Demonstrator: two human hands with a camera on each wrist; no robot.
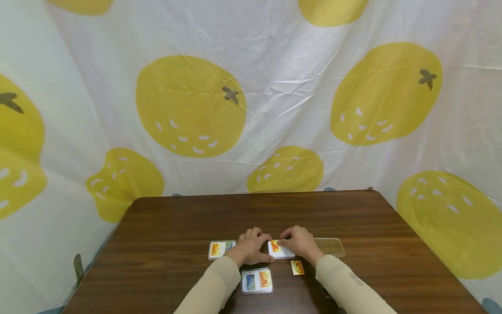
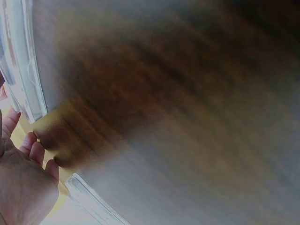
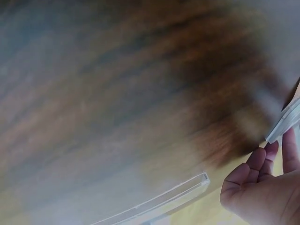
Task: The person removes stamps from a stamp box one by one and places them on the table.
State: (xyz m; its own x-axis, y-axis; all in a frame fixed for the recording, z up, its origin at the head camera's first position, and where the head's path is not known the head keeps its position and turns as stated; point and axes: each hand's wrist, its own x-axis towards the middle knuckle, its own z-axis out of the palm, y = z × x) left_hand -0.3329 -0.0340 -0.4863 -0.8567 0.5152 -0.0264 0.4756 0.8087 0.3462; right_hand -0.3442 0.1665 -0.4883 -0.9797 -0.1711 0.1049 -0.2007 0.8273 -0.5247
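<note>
Left hand (image 1: 252, 247): thumb, fingers spread at card case (image 1: 281, 253)'s left edge. Right hand (image 1: 300, 241): at its orange picture card (image 1: 274, 246); pinching or pressing, can't tell. Slip could skew it. Right sleeve (image 1: 345, 279) could drag the loose picture card (image 1: 297, 267) across the worktop (image 1: 180, 222).

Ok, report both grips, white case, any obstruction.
Left grip at white case's left edge. Right grip touching its orange picture. Loose card nearby, apparently not obstructing.

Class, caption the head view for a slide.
Left hand holds a white panel; right hand touches its orange picture on a brown table.
</note>
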